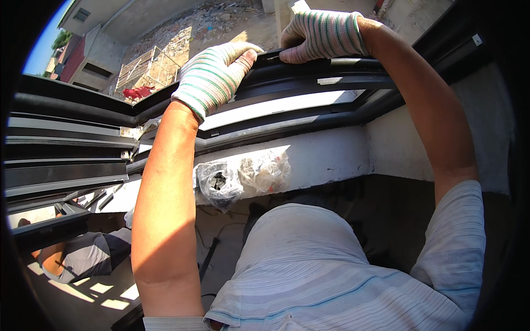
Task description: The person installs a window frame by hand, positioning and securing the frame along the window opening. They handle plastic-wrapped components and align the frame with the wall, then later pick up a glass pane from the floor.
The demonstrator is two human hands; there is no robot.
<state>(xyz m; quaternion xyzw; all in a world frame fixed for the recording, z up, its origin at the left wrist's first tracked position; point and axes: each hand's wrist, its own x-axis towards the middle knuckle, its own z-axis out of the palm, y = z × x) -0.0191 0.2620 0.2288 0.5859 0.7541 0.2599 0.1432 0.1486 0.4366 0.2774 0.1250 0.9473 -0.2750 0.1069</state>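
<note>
Our green-striped knit-gloved left hand (212, 77) and right hand (326, 36), apart, clasp the black metal rail (309, 70); best press evenly.

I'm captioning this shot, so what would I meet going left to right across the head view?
Crouching co-worker in grey, red bundle outside, gloved left hand, gloved right hand, striped right sleeve.

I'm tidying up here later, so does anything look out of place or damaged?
A crumpled clear plastic bag on the white ledge seems to droop over the edge, so it looks carelessly left. Rubble scattered outside looks untidy. The black frame shows no plain damage.
</note>
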